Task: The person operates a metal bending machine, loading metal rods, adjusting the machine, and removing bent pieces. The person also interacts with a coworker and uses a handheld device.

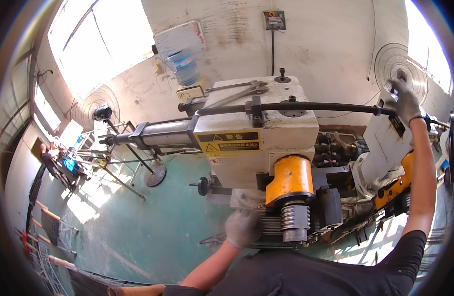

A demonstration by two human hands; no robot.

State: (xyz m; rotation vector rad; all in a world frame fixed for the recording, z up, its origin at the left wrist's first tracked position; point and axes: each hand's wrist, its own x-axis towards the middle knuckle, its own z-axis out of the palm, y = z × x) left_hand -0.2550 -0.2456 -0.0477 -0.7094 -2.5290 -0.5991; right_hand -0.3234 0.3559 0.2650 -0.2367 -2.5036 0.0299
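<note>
My left hand, in a pale work glove, is closed on a bundle of thin metal rods; its fingertips are hidden. The rods run right to a ridged metal die under an orange machine head. Farther left, beside the hand, bent rod ends stick out low. My right arm reaches up to the far right. There my gloved right hand has its fingers apart, close to the end of a long black bar and above a white upright housing with a dark panel.
The big white machine body fills the middle, with spanners on top and a cylinder reaching left. A handwheel juts out at its lower left. Fans, a rod stand and another person are farther left.
</note>
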